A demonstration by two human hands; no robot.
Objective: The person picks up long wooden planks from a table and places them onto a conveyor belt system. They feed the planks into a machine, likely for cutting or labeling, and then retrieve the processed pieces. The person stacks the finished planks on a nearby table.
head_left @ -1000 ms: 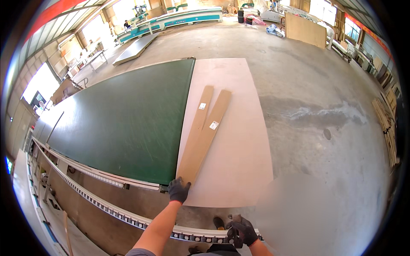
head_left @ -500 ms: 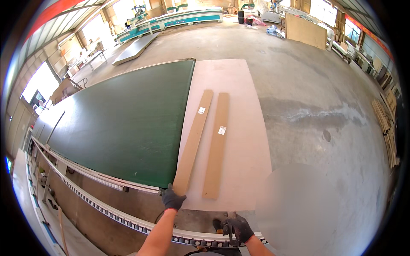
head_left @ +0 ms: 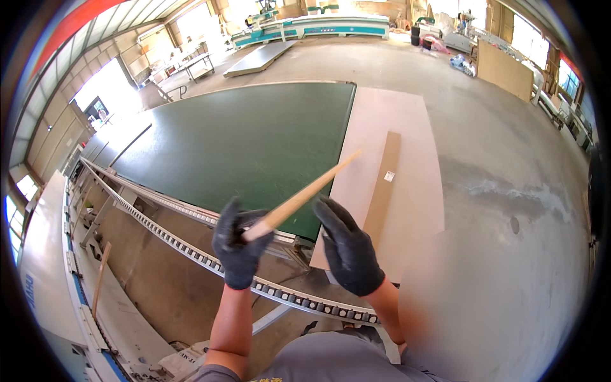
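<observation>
My left hand (head_left: 238, 245), in a dark glove, is closed around the near end of a long wooden strip (head_left: 305, 194). The strip is raised, turned nearly edge-on, and slants away to the right over the green conveyor belt (head_left: 254, 134). My right hand (head_left: 347, 245), gloved too, holds nothing; its fingers are stretched out, a short gap from the strip. Beyond the right hand, a second flat brown strip (head_left: 384, 191) with a white label lies on the pale pink board (head_left: 420, 159). The right hand covers part of that board's near left portion.
A curved roller rail (head_left: 172, 237) passes in front of me, below both hands. Left of it stands a long white-topped bench (head_left: 41, 248). Beyond the belt, a grey panel (head_left: 258, 58) lies low near a white and teal machine (head_left: 312, 28). Concrete floor (head_left: 496, 159) extends to the right.
One brown strip has come up off the pink board in my left hand and turned on edge. My right hand has risen and opened beside it. The view has swung left.
</observation>
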